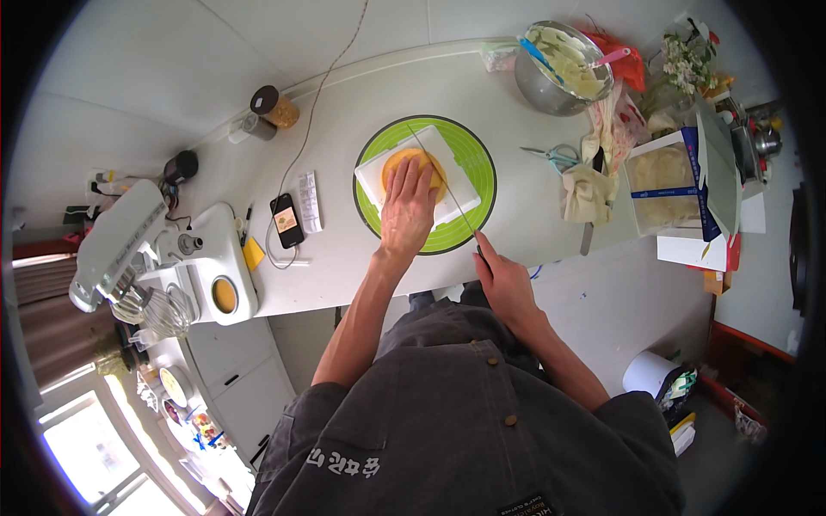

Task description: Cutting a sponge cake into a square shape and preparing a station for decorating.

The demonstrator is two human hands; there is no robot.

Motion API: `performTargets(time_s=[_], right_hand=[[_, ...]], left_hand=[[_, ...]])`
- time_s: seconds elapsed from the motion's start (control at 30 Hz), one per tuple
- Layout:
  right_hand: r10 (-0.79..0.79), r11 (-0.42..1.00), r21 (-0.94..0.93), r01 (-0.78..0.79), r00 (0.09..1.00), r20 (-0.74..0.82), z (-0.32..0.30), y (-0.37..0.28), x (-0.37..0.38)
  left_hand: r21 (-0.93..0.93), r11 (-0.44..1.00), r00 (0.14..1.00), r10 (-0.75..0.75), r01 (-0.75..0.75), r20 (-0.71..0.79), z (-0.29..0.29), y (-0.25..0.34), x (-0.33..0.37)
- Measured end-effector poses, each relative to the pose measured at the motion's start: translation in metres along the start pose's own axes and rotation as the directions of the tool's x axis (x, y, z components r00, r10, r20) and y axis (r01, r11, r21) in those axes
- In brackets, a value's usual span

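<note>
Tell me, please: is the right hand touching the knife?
Touching: the head view shows the right hand closed around the handle end of the knife.

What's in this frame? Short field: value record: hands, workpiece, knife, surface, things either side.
Left hand: flat on workpiece
Right hand: grips a long knife
Workpiece: round orange-yellow cake, partly covered by the hand
Knife position: at the cake's right side; cutting depth unclear
Surface: white board on round green mat
Left of mat: phone, stand mixer
Right of mat: scissors, metal bowl with blue and pink utensils
</note>
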State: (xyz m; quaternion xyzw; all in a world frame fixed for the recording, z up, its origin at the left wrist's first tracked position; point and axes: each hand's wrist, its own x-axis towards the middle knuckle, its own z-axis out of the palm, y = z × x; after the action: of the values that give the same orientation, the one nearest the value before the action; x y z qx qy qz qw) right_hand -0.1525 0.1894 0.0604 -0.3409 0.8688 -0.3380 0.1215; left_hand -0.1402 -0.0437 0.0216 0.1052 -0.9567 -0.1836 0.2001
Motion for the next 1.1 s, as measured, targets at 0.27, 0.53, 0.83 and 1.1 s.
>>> performTargets(time_s=[0.27, 0.53, 0.83, 1.1], right_hand=[[0.076, 0.997, -0.005, -0.076, 0.99, 0.118, -0.014, 0.001, -0.014], [-0.024, 0.999, -0.026, 0.025, 0.999, 0.03, 0.007, 0.01, 0.015], [0.06, 0.998, -0.004, -0.06, 0.994, 0.087, -0.001, 0.017, -0.017], [-0.001, 1.0, -0.021, 0.003, 0.997, 0.082, 0.01, 0.034, -0.016]], left_hand=[[-0.04, 0.997, 0.997, -0.07, 0.072, 0.032, 0.003, 0.0, -0.002], [-0.05, 0.998, 0.997, -0.044, 0.047, 0.058, 0.003, -0.004, -0.001], [-0.04, 0.999, 0.998, -0.034, 0.036, 0.052, 0.003, -0.004, -0.003], [-0.071, 0.996, 0.997, -0.042, 0.047, 0.062, 0.007, -0.005, -0.002]])
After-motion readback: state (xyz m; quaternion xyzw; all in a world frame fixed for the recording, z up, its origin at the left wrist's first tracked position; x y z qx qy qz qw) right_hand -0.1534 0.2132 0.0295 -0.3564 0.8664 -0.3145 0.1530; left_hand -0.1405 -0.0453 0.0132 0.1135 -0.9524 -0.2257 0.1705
